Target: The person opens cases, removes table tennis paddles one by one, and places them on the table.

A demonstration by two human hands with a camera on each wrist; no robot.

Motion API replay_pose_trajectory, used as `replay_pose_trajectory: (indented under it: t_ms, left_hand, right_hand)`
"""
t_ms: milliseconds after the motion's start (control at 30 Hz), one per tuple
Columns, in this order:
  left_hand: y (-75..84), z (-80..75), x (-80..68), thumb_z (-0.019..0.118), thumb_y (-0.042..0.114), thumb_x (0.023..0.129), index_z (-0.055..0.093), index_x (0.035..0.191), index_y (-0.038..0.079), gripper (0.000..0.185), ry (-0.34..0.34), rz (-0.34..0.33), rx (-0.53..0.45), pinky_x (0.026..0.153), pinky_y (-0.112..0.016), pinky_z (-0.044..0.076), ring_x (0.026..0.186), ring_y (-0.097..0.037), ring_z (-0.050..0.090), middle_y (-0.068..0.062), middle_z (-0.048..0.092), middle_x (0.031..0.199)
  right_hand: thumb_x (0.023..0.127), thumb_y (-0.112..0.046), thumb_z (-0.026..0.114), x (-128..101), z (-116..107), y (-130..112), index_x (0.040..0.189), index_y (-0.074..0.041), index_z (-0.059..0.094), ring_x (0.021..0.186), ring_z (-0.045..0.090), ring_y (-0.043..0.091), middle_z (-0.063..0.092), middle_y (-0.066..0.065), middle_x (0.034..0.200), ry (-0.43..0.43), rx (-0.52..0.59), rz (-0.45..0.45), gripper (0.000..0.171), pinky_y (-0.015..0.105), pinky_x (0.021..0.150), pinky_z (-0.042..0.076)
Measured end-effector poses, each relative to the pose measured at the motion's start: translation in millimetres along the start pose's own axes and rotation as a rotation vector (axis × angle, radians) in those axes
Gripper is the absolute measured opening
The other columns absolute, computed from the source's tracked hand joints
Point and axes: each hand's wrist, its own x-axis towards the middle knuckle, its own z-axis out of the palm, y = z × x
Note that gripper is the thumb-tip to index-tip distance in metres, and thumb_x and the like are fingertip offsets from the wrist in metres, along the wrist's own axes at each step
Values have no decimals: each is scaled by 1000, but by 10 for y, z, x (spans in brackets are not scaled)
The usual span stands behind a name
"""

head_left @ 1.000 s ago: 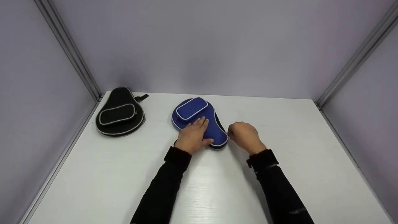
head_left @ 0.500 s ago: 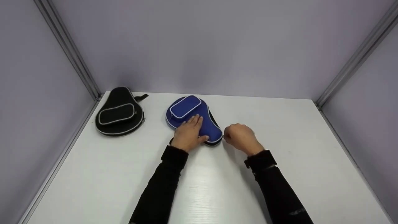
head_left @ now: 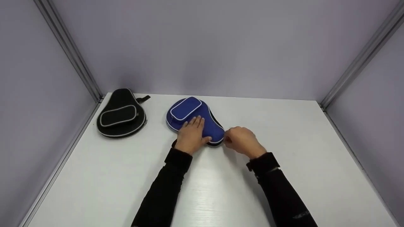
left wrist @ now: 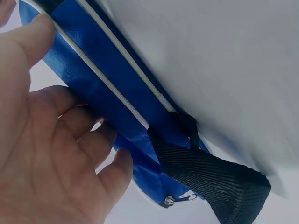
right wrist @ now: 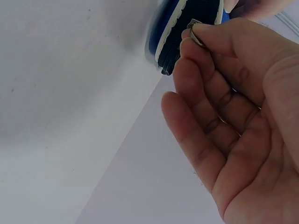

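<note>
A blue paddle-shaped zip case [head_left: 210, 126] with white piping and a raised pocket lies on the white table. My left hand [head_left: 190, 136] rests on top of it, fingers extended and thumb near the narrow end. From the left wrist, a black webbing strap [left wrist: 210, 172] shows on the case's side, along with a small pocket zipper [left wrist: 169, 200]. At the narrow end, my right hand [head_left: 242, 141] pinches a metal zipper pull [right wrist: 197, 38] between thumb and forefinger. The black zipper teeth run beneath that pull in the right wrist view.
A black paddle-shaped case [head_left: 121, 99] with light piping and a short strap [head_left: 143, 99] lies at the table's back left. Grey panels stand behind the table [head_left: 300, 126] and along both sides.
The blue case has shifted slightly left and toward the back, with both hands moving along. The right hand stays at its narrow end. The black case has not moved.
</note>
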Motion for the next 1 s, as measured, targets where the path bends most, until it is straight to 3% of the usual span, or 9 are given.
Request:
replay_pose_trajectory:
  t_ms: [167, 300, 333, 400, 533, 567, 800, 1000]
  left_hand:
    - [37, -55, -21, 58, 66, 118, 33, 186, 10, 91, -13, 20, 112, 153, -52, 22, 185, -27, 27, -8, 33, 195]
    - [55, -96, -50, 60, 64, 118, 40, 183, 9, 87, 15, 59, 162, 153, -50, 21, 184, -27, 30, -8, 40, 192]
    - [4, -7, 4, 58, 68, 118, 40, 183, 9, 90, 44, 80, 184, 154, -49, 19, 184, -26, 30, -7, 41, 192]
    - [7, -19, -14, 60, 68, 117, 43, 182, 9, 90, 56, 101, 196, 154, -49, 20, 184, -26, 32, -8, 44, 190]
    - [2, -17, -35, 64, 69, 114, 46, 181, 10, 91, 70, 134, 198, 153, -48, 21, 182, -26, 35, -7, 49, 188]
    - [52, -108, -96, 67, 66, 114, 48, 180, 10, 88, 50, 131, 182, 153, -48, 24, 181, -27, 37, -8, 50, 187]
    - [50, -110, -116, 73, 67, 111, 47, 180, 12, 92, 30, 152, 165, 152, -48, 28, 180, -26, 40, -7, 51, 186]
    - [65, -119, -131, 76, 69, 108, 44, 183, 14, 98, 9, 136, 146, 151, -51, 29, 181, -27, 38, -6, 48, 189]
  right_hand:
    - [96, -5, 85, -12, -15, 49, 94, -9, 88, 74, 69, 19, 85, 5, 88, 11, -7, 20, 6, 46, 70, 66]
    - [95, -4, 83, -26, -32, 125, 93, -9, 88, 76, 71, 22, 85, 5, 88, 27, -3, 34, 7, 48, 71, 66]
    - [94, -4, 83, -31, -33, 150, 93, -9, 88, 77, 74, 23, 85, 5, 89, 36, -3, 37, 7, 49, 71, 67]
    - [94, -4, 83, -44, -32, 202, 94, -8, 89, 80, 78, 25, 87, 6, 91, 56, -3, 48, 8, 49, 73, 69]
    - [94, -3, 83, -60, -19, 297, 95, -7, 89, 84, 82, 29, 87, 8, 93, 95, -3, 82, 7, 50, 74, 71]
    - [95, -3, 83, -60, -15, 317, 94, -7, 88, 82, 81, 28, 87, 8, 92, 104, -2, 94, 6, 49, 74, 70]
    - [95, 0, 80, -43, 14, 391, 87, -8, 83, 72, 62, 21, 77, 6, 82, 173, -7, 170, 11, 47, 64, 61]
    - [96, -2, 82, -53, 17, 397, 93, -6, 88, 76, 72, 26, 83, 9, 88, 170, -7, 190, 7, 52, 68, 67]
